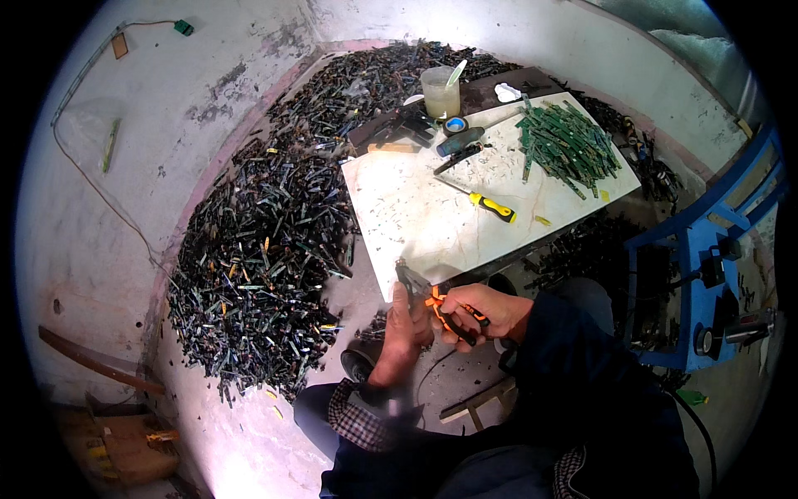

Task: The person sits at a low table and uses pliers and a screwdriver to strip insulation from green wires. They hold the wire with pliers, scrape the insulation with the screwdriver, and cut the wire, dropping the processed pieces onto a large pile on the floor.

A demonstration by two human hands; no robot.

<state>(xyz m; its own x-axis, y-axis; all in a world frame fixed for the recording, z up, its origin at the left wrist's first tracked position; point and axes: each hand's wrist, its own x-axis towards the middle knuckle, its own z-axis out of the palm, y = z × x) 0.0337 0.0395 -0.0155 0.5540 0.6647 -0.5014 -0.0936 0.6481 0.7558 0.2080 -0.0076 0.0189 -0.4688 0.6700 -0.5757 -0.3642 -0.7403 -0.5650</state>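
My left hand [402, 334] grips a dark, narrow piece [404, 274] upright between thumb and fingers, just off the near corner of the pale tabletop [411, 206]. In my right hand [492, 305] are pliers with orange and black handles [438, 304]. Their jaws meet the dark piece or lie right beside it; blur hides the exact contact. On the tabletop beyond lies a yellow and black screwdriver [495, 208]. Farther back are a dark thick-handled tool [460, 142] and a black strip-shaped part [457, 159]. Green circuit board strips [564, 143] are heaped at the right.
Dark strip-shaped parts [262, 268] cover the floor left of the table and behind it. A cloudy plastic beaker [440, 100] holding a pale-handled utensil stands at the back beside a tape roll [447, 129]. A blue frame [686, 299] is close on my right.
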